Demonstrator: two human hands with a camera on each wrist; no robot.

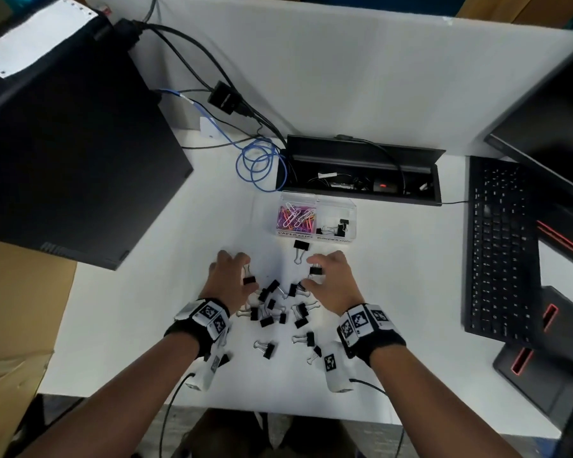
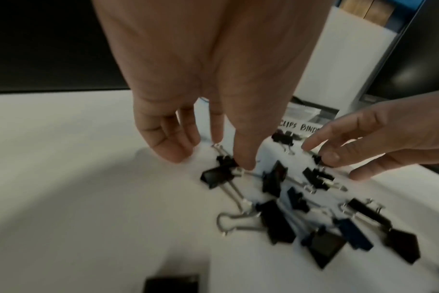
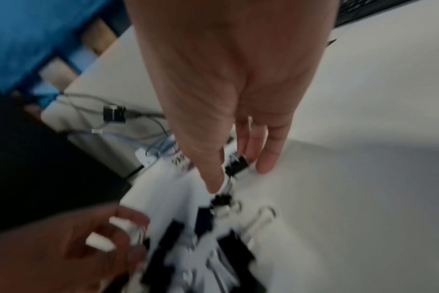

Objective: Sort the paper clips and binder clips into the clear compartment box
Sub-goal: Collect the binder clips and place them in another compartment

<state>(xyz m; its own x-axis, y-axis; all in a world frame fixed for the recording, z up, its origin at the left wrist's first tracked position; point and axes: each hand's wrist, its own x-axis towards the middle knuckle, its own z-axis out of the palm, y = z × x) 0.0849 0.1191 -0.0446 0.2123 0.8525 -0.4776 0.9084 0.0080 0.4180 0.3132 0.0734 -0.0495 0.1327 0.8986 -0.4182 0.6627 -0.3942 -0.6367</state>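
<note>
Binder clips (image 1: 280, 310) lie scattered in a loose heap on the white desk (image 1: 394, 276), toward its near edge and about midway between its left and right edges. Both hands are down in the far part of the heap. The left hand (image 1: 229, 281) has its fingers curled downward, and its thumb and a finger pinch a small black clip (image 1: 249, 280) at the heap's left side; in the left wrist view the fingertips (image 2: 243, 162) sit right on that clip (image 2: 224, 161). The right hand (image 1: 332, 280) is likewise curled over a small black clip (image 1: 315, 270) at the heap's right side, thumb and fingers closing on it, as the right wrist view shows (image 3: 234, 163), though that view is blurred.

One larger binder clip (image 1: 301, 250) lies apart from the heap, just in front of the clear box (image 1: 353, 223), between the two hands and the box. The box stands farther back on the desk, just in front of the open black cable tray (image 1: 361, 170). Its left compartment holds coloured paper clips (image 1: 296, 217); its right compartment holds a few black binder clips (image 1: 336, 228). Handwritten labels run along its front.

A black keyboard (image 1: 500, 249) lies near the right edge of the desk, and a black computer case (image 1: 63, 153) stands at the left. A coiled blue cable (image 1: 258, 165) rests just left of the tray.
</note>
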